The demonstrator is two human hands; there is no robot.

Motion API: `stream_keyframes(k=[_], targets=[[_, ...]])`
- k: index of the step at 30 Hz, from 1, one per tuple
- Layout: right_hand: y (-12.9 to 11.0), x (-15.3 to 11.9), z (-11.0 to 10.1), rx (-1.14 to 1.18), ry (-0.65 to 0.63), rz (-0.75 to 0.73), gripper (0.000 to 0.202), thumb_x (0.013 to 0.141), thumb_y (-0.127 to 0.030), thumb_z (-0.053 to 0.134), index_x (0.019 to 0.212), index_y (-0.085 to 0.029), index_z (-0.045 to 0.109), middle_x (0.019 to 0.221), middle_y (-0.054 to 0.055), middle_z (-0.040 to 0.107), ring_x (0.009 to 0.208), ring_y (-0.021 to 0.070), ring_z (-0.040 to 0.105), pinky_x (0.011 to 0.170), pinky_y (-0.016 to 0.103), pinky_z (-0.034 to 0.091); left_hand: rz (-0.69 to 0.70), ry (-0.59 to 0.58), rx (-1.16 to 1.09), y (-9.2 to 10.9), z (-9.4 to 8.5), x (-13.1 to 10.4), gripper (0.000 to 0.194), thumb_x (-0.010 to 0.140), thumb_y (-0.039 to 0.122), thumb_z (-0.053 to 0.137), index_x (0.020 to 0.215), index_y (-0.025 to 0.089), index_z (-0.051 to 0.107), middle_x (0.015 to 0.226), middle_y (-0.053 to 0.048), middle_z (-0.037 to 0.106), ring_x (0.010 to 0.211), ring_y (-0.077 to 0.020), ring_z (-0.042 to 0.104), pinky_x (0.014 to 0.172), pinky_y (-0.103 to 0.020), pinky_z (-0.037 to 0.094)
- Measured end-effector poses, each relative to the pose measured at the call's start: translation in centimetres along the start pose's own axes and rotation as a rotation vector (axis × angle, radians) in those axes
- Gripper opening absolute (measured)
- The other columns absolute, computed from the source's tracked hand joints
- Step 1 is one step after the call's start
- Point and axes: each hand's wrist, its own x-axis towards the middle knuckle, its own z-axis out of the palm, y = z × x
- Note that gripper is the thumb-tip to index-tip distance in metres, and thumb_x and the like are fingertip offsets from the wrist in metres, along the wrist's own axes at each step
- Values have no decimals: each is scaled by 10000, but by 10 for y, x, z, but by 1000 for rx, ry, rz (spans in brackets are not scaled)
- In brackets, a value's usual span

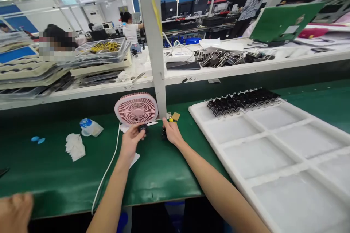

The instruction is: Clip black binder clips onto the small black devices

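Note:
My left hand [132, 136] is closed, with thumb and fingers pinching a small black round part [142, 127] in front of the pink fan [136, 111]. To its right, my right hand [172, 131] is closed around a black piece [163, 134] that looks like a binder clip, though the fingers hide most of it. A yellow dot-like item [171, 119] and a small tan square [176, 116] lie just beyond this hand. Black binder clips with wire handles stand in a row [240, 102] at the far end of the white foam tray [218, 153].
A white cable [109, 167] runs from the fan to the table's front edge. Left lie a crumpled tissue [75, 147], a bottle with a blue cap [93, 128] and blue bits [38, 139]. Another person's blurred hand [16, 209] is at lower left. A post [154, 43] rises behind the fan.

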Motion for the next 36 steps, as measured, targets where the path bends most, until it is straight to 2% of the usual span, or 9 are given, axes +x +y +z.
stream_keyframes(k=[2,4,10,15,21,27,31,34,36], targets=[[1,1,-2,-35,2,-16,697,999,-686,255,561,-203,503,586,39,541,643,209,531,613,307,329,-57,-84,-42,-12,17,6,588,679,386,853,1174,147,647,941,-76,696,727,-151,629,641,-252,494],[2,2,-4,-94,11,-25,696,1020,-648,232,557,-209,510,595,56,568,655,223,552,634,319,336,-94,-93,-71,-23,24,8,600,672,385,862,1171,142,633,868,-59,687,707,-146,623,636,-248,480],[3,4,-1,-380,4,-28,657,1076,-511,244,550,-208,494,618,100,600,636,230,548,628,332,302,-152,-110,-112,-35,20,6,606,629,362,892,1132,125,649,825,-55,694,702,-150,630,651,-254,478],[0,2,4,-572,-54,-66,675,1099,-447,267,603,-164,626,657,138,635,638,234,560,622,328,306,-176,-128,-67,-39,19,5,607,628,358,893,1136,109,671,771,-63,700,684,-168,634,638,-270,479],[-8,-4,6,-700,-98,-37,692,1109,-436,249,724,-114,727,761,175,695,721,255,633,672,322,382,-184,-155,-39,-39,19,1,601,641,343,889,1145,94,676,769,-77,716,693,-173,642,653,-274,499],[-14,-7,6,-744,-123,-33,687,1114,-418,211,817,-111,749,846,176,722,832,277,683,765,330,450,-183,-143,-27,-40,19,2,601,629,349,895,1130,92,684,766,-80,717,679,-171,642,647,-272,506],[-23,-6,10,-737,-110,25,654,1104,-435,226,892,-115,755,896,190,728,887,316,694,799,373,484,-180,-134,-10,-41,18,4,651,579,365,919,1122,88,690,754,-65,708,656,-163,631,637,-267,506],[-34,-14,4,-632,-98,80,636,1094,-494,239,931,-140,740,917,172,730,908,313,690,812,388,494,-156,-120,13,-41,16,7,688,565,366,931,1148,95,686,768,-53,709,668,-151,623,638,-247,505],[-37,-35,-7,-475,-29,89,581,1086,-527,269,950,-176,711,939,130,728,914,288,682,809,369,490,-133,-104,-17,-40,14,11,705,560,345,938,1179,125,683,804,-37,714,700,-141,625,655,-226,508]])
